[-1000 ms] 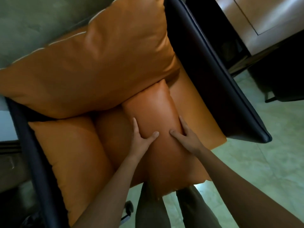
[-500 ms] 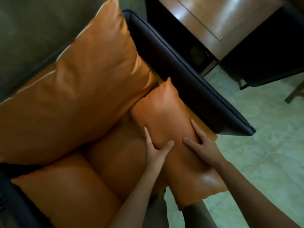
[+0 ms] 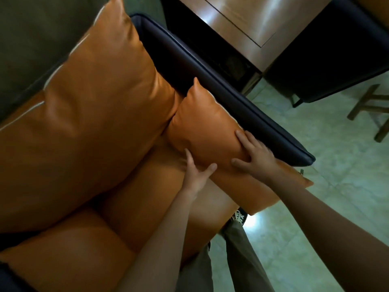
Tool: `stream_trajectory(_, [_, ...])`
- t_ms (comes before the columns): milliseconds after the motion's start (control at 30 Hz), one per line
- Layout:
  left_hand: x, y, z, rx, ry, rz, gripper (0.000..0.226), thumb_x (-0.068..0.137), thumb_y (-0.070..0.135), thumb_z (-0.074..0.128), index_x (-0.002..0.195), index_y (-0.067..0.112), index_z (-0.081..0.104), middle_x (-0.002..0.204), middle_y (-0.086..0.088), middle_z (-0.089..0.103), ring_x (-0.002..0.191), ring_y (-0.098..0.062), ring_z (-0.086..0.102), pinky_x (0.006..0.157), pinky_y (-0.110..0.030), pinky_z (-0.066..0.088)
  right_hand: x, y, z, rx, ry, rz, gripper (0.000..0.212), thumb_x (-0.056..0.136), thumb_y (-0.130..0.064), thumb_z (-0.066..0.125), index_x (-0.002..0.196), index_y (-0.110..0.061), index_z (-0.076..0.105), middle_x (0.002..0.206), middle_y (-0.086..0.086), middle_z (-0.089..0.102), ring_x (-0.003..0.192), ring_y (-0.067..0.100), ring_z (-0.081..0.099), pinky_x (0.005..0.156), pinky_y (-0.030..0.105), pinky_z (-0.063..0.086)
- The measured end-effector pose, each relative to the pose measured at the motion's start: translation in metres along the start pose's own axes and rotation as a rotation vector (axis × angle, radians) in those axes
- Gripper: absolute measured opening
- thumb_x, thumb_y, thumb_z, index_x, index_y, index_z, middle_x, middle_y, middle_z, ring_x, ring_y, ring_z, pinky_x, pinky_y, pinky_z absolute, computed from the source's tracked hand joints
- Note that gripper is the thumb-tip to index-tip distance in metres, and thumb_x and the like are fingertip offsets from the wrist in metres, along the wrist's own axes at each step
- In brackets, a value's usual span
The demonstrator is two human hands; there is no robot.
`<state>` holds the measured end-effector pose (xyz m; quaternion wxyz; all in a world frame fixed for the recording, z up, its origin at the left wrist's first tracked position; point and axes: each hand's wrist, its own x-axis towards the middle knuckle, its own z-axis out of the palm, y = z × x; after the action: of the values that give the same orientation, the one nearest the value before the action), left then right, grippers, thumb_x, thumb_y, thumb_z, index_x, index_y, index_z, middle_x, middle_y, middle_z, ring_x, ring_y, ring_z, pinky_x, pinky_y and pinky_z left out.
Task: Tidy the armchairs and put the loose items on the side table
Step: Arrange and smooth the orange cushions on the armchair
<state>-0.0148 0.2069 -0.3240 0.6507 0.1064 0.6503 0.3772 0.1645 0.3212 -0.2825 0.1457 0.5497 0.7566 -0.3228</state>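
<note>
Left hand (image 3: pixel 196 175) lies flat with fingers straight and thumb spread, pressing the near left side of a small orange leather cushion (image 3: pixel 206 127). Right hand (image 3: pixel 256 157) rests on that cushion's right side, fingers splayed, gripping nothing. The cushion lies tilted on the orange leather seat (image 3: pixel 147 207), its far corner up against the dark navy armrest (image 3: pixel 221 91) just right of it. Left of the cushion and touching it stands a large orange back cushion (image 3: pixel 94 123). Beyond the cushion, past the armrest, is a brown wooden side table (image 3: pixel 242 24) and a second dark chair (image 3: pixel 326 66). Right of the cushion spreads pale green tiled floor (image 3: pixel 326 186) with wooden stool legs (image 3: pixel 374 114)
</note>
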Motion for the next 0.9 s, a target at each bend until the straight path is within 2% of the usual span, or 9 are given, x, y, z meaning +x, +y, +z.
stream_trajectory(67, [-0.004,0.000,-0.002,0.036,0.105,0.076,0.121,0.075,0.045,0.084,0.153,0.047,-0.009,0.164,0.005,0.017,0.147,-0.019,0.028,0.117,-0.049,0.033,-0.010,0.005,0.006,0.012,0.063,-0.009,0.089,0.091,-0.060,0.058,0.153,-0.054,-0.005,0.168,-0.008,0.003,0.153,0.027,0.011,0.122,0.057,0.010])
stream_trajectory(133, [-0.004,0.004,-0.006,0.065,0.202,0.160,0.120,0.066,0.055,0.087,0.149,0.058,0.000,0.165,0.007,0.015,0.148,-0.018,0.026,0.117,-0.050,0.033,-0.016,0.010,0.008,0.028,0.083,0.004,0.089,0.090,-0.060,0.059,0.155,-0.050,-0.001,0.168,-0.006,0.007,0.153,0.026,0.009,0.122,0.060,0.006])
stream_trajectory(233, [0.004,0.017,-0.007,-0.053,0.221,0.139,0.117,0.060,0.056,0.091,0.134,0.078,0.004,0.162,0.008,0.024,0.145,-0.021,0.034,0.111,-0.064,0.034,-0.021,0.024,0.008,0.079,0.122,0.046,0.093,0.085,-0.065,0.062,0.157,-0.043,0.007,0.163,0.000,0.024,0.148,0.027,0.022,0.120,0.061,0.017])
stream_trajectory(300, [0.006,0.025,-0.001,-0.175,0.197,0.100,0.118,0.063,0.046,0.092,0.140,0.071,0.006,0.160,0.007,0.029,0.141,-0.024,0.039,0.105,-0.070,0.036,-0.022,0.029,0.003,0.067,0.115,0.088,0.097,0.081,-0.071,0.061,0.157,-0.044,0.008,0.157,0.002,0.032,0.142,0.030,0.030,0.115,0.054,0.029])
stream_trajectory(367, [0.005,0.025,0.005,-0.242,0.199,0.088,0.121,0.063,0.039,0.093,0.146,0.062,0.008,0.158,0.004,0.032,0.136,-0.025,0.046,0.101,-0.067,0.042,-0.023,0.019,-0.003,0.046,0.099,0.108,0.095,0.079,-0.071,0.062,0.155,-0.049,0.009,0.151,0.003,0.036,0.136,0.030,0.033,0.108,0.050,0.030])
stream_trajectory(467, [0.003,0.013,0.014,-0.263,0.213,0.119,0.124,0.058,0.042,0.095,0.146,0.062,0.010,0.159,0.000,0.030,0.134,-0.024,0.047,0.103,-0.060,0.046,-0.032,0.001,-0.001,0.065,0.111,0.043,0.095,0.076,-0.070,0.063,0.154,-0.052,0.011,0.145,0.004,0.037,0.130,0.029,0.033,0.104,0.046,0.029])
stream_trajectory(600, [0.005,0.022,0.036,-0.133,0.138,0.183,0.124,0.064,0.036,0.093,0.147,0.062,0.005,0.157,0.005,0.029,0.133,-0.019,0.047,0.105,-0.051,0.048,-0.043,0.015,0.002,0.098,0.141,0.041,0.093,0.081,-0.060,0.068,0.154,-0.053,0.011,0.148,0.002,0.031,0.133,0.026,0.029,0.108,0.048,0.030])
stream_trajectory(733, [0.009,0.023,0.042,-0.053,0.169,0.215,0.124,0.070,0.038,0.089,0.151,0.055,-0.002,0.156,0.007,0.028,0.133,-0.016,0.045,0.107,-0.043,0.047,-0.035,0.022,0.001,0.141,0.162,-0.028,0.085,0.086,-0.048,0.069,0.155,-0.048,0.020,0.144,0.002,0.035,0.130,0.022,0.031,0.106,0.043,0.033])
stream_trajectory(900, [0.003,0.018,0.042,0.028,0.211,0.210,0.119,0.069,0.054,0.085,0.149,0.058,-0.004,0.163,0.003,0.021,0.142,-0.020,0.038,0.112,-0.047,0.042,-0.039,0.029,0.011,0.157,0.172,-0.064,0.084,0.083,-0.058,0.058,0.157,-0.040,0.023,0.152,0.002,0.032,0.136,0.026,0.031,0.109,0.050,0.035])
